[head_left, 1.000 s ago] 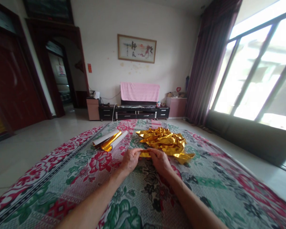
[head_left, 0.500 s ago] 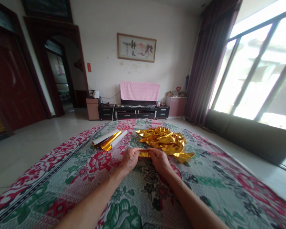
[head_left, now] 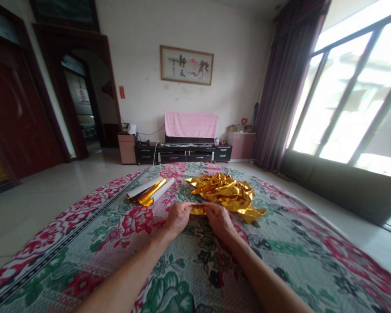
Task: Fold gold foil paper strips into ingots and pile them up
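A small folded piece of gold foil paper (head_left: 198, 210) is stretched between my two hands, just above or on the tablecloth. My left hand (head_left: 179, 216) pinches its left end, and my right hand (head_left: 217, 216) grips its right end; the fingertips partly cover it. Right behind my right hand lies a heap of folded gold foil paper pieces (head_left: 223, 189), pointed and overlapping. Farther left are loosely rolled sheets (head_left: 151, 190), gold on one face and white on the other, apart from both hands.
The table wears a floral cloth (head_left: 124, 243) in red, green and grey. Beyond it stands a low black cabinet (head_left: 185, 155) with a pink cloth (head_left: 191, 125) draped over something above. A curtain (head_left: 280, 87) and a large window (head_left: 348, 95) are on the right.
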Demonstrator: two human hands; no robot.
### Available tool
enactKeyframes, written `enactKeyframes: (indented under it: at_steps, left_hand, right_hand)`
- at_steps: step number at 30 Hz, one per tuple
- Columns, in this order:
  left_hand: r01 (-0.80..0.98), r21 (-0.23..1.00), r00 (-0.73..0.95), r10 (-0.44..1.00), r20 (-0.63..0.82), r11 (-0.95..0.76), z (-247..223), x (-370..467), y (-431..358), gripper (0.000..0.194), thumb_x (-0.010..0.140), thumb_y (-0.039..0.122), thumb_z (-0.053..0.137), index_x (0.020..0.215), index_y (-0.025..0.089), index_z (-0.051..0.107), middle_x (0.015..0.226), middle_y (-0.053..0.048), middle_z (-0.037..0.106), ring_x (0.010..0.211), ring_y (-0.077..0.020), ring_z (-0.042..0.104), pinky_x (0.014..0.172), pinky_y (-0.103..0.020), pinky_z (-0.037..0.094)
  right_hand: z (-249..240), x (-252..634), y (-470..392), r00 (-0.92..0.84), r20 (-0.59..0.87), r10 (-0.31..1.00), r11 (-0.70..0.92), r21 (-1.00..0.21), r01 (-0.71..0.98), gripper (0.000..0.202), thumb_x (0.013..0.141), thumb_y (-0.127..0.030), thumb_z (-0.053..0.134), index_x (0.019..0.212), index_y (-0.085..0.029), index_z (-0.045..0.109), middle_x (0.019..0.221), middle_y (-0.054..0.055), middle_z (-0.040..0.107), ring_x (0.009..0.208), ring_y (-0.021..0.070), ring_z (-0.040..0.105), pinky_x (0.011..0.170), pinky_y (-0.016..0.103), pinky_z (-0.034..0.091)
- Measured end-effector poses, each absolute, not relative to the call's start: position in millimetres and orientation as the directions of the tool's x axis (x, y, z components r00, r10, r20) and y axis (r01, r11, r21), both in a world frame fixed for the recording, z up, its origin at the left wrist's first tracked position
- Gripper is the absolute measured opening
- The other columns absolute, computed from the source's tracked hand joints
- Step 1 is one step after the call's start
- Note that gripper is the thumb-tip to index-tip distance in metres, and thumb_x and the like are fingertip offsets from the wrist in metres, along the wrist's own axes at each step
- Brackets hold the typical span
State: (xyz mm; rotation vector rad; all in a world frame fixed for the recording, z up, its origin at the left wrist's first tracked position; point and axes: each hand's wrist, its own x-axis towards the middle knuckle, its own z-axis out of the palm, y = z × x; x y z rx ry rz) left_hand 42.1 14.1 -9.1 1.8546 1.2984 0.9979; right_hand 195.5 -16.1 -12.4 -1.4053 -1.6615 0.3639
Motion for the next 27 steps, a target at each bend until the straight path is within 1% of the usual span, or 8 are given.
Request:
enactKeyframes:
  at_steps: [6, 12, 18, 27]
  left_hand:
    - [0.442, 0.850, 0.223, 0.953, 0.205, -0.286, -12.6, 42.9, 18.2, 0.035, 0.078, 0.025, 0.043, 0.103, 0.016, 0.066, 0.061, -0.002, 0.067, 0.054, -0.0118, 0.058, 0.053, -0.020, 0.044]
    - [0.445, 0.845, 0.215, 0.952, 0.219, -0.295, -14.6, 42.9, 19.1, 0.034, 0.079, 0.025, 0.043, 0.102, 0.017, 0.066, 0.059, -0.002, 0.066, 0.057, -0.0120, 0.059, 0.054, -0.020, 0.045]
    - [0.416, 0.867, 0.227, 0.955, 0.193, -0.274, -16.6, 43.2, 20.7, 0.034, 0.079, 0.025, 0.044, 0.103, 0.017, 0.066, 0.068, -0.003, 0.069, 0.060, -0.0120, 0.062, 0.053, -0.020, 0.046]
    - [0.377, 0.896, 0.228, 0.961, 0.155, -0.234, -14.3, 44.5, 19.6, 0.035, 0.078, 0.024, 0.044, 0.104, 0.017, 0.065, 0.074, -0.003, 0.071, 0.059, -0.0113, 0.063, 0.050, -0.018, 0.044]
  right_hand:
    - [-10.3, 194.9, -17.1, 0.058, 0.445, 0.893, 0.316, -0.715, 0.624, 0.034, 0.079, -0.025, 0.041, 0.095, -0.018, 0.070, 0.082, 0.005, 0.070, 0.073, 0.0170, 0.062, 0.066, 0.024, 0.044]
    - [-9.9, 194.9, -17.5, 0.066, 0.433, 0.899, 0.301, -0.720, 0.625, 0.034, 0.079, -0.027, 0.041, 0.095, -0.018, 0.070, 0.077, 0.004, 0.069, 0.070, 0.0163, 0.061, 0.064, 0.024, 0.043]
    - [-9.7, 195.2, -18.8, 0.085, 0.431, 0.898, 0.283, -0.717, 0.636, 0.036, 0.078, -0.031, 0.041, 0.093, -0.018, 0.071, 0.062, 0.002, 0.064, 0.059, 0.0143, 0.055, 0.060, 0.023, 0.043]
    - [-10.8, 195.0, -18.5, 0.087, 0.414, 0.906, 0.281, -0.742, 0.609, 0.037, 0.078, -0.031, 0.040, 0.095, -0.017, 0.070, 0.061, 0.002, 0.062, 0.056, 0.0135, 0.053, 0.053, 0.021, 0.040]
